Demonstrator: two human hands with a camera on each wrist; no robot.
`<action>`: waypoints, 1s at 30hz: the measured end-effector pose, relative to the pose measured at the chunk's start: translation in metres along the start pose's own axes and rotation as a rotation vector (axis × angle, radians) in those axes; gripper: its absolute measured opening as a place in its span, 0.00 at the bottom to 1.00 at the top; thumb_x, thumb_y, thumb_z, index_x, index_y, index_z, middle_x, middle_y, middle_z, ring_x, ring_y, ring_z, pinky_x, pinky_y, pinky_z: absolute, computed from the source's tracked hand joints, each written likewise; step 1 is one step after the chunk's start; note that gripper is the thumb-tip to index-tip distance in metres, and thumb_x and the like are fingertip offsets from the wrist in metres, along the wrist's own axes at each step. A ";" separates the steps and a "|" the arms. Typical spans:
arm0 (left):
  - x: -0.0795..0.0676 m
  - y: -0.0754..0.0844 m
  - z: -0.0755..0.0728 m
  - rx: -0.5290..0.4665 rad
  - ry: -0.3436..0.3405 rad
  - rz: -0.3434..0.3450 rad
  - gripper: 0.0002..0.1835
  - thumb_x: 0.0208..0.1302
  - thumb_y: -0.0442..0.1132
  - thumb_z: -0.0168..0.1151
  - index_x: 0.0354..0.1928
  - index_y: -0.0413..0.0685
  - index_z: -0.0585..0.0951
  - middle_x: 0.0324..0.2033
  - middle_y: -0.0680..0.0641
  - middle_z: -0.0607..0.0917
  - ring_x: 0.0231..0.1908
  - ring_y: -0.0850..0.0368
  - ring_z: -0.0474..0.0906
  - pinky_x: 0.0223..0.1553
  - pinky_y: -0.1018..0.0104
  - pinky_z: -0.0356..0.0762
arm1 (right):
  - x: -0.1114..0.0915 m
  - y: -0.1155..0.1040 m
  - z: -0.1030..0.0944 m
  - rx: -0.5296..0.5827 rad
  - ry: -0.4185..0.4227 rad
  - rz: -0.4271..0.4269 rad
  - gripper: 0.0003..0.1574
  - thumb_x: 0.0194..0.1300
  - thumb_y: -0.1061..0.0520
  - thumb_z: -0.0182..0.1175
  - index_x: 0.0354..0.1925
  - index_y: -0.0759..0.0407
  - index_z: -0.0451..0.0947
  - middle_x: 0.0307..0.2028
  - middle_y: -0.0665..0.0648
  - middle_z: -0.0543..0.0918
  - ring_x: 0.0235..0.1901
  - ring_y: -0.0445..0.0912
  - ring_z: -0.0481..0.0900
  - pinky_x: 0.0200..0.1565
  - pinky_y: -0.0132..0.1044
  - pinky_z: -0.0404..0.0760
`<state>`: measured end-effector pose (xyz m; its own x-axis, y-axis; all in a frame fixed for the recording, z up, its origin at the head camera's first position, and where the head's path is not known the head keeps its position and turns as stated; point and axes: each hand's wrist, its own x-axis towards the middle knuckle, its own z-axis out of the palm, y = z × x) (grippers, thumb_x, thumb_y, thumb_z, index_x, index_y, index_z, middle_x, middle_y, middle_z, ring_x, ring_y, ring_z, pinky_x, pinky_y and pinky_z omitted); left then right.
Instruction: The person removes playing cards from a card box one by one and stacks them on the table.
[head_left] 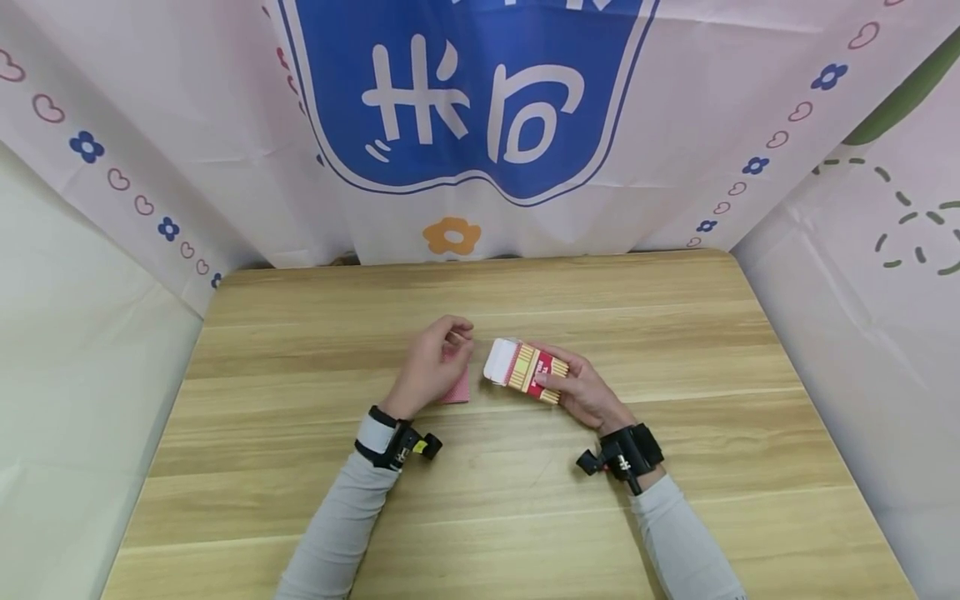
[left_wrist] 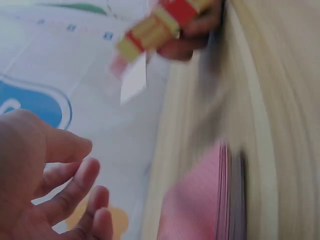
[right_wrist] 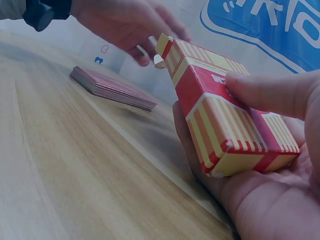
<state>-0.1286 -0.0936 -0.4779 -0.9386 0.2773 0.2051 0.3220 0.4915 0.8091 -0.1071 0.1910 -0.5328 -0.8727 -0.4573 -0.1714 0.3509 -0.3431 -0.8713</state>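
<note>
A striped red and yellow card box [head_left: 537,372] is held in my right hand [head_left: 588,392], the thumb lying across its printed face. Its white flap [head_left: 500,361] stands out at the end toward the left hand. On the table lies a stack of pink-backed playing cards [right_wrist: 112,89], partly covered by my left hand in the head view. My left hand [head_left: 435,362] hovers above that stack, fingers loosely bent with nothing between them. In the left wrist view a gap shows between the fingers and the cards [left_wrist: 195,200].
The wooden table [head_left: 300,508] reaches back to a printed cloth [head_left: 315,225] that hangs behind it. Pale cloth walls stand on the left and right sides. Each wrist wears a strapped camera, the left one [head_left: 397,442] and the right one [head_left: 626,454].
</note>
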 end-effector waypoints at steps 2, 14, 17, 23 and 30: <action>-0.001 0.007 0.006 -0.033 -0.003 0.041 0.14 0.69 0.34 0.64 0.54 0.37 0.81 0.44 0.47 0.85 0.42 0.55 0.83 0.44 0.59 0.84 | 0.000 0.000 -0.001 -0.006 -0.007 -0.004 0.33 0.68 0.69 0.62 0.69 0.50 0.77 0.62 0.58 0.76 0.56 0.48 0.81 0.53 0.38 0.84; -0.007 0.020 0.032 -0.007 -0.130 0.076 0.16 0.64 0.36 0.70 0.53 0.42 0.81 0.45 0.47 0.85 0.43 0.54 0.82 0.46 0.58 0.84 | 0.000 0.000 0.000 -0.004 -0.029 0.001 0.35 0.70 0.68 0.61 0.72 0.52 0.74 0.65 0.59 0.74 0.57 0.48 0.81 0.54 0.39 0.84; -0.008 0.019 0.034 0.003 -0.136 0.068 0.15 0.65 0.37 0.70 0.52 0.43 0.81 0.45 0.48 0.86 0.42 0.54 0.82 0.46 0.59 0.83 | -0.001 -0.001 0.001 0.000 -0.026 0.007 0.35 0.69 0.68 0.61 0.72 0.52 0.74 0.64 0.59 0.74 0.57 0.49 0.82 0.54 0.40 0.84; -0.009 0.020 0.034 0.025 -0.147 0.045 0.14 0.65 0.40 0.69 0.50 0.45 0.81 0.45 0.49 0.85 0.42 0.53 0.80 0.46 0.58 0.82 | -0.001 -0.002 0.001 0.002 -0.032 0.001 0.35 0.70 0.69 0.60 0.72 0.52 0.74 0.64 0.59 0.74 0.57 0.48 0.81 0.54 0.40 0.84; -0.009 0.020 0.037 0.056 -0.149 0.050 0.14 0.64 0.40 0.70 0.50 0.45 0.80 0.46 0.49 0.85 0.44 0.52 0.81 0.47 0.60 0.81 | -0.001 0.000 0.000 0.003 -0.039 -0.005 0.35 0.69 0.68 0.61 0.72 0.52 0.74 0.64 0.59 0.74 0.57 0.48 0.81 0.53 0.40 0.84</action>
<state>-0.1093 -0.0560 -0.4841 -0.8940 0.4199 0.1564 0.3778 0.5186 0.7670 -0.1063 0.1915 -0.5324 -0.8604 -0.4873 -0.1491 0.3477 -0.3474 -0.8709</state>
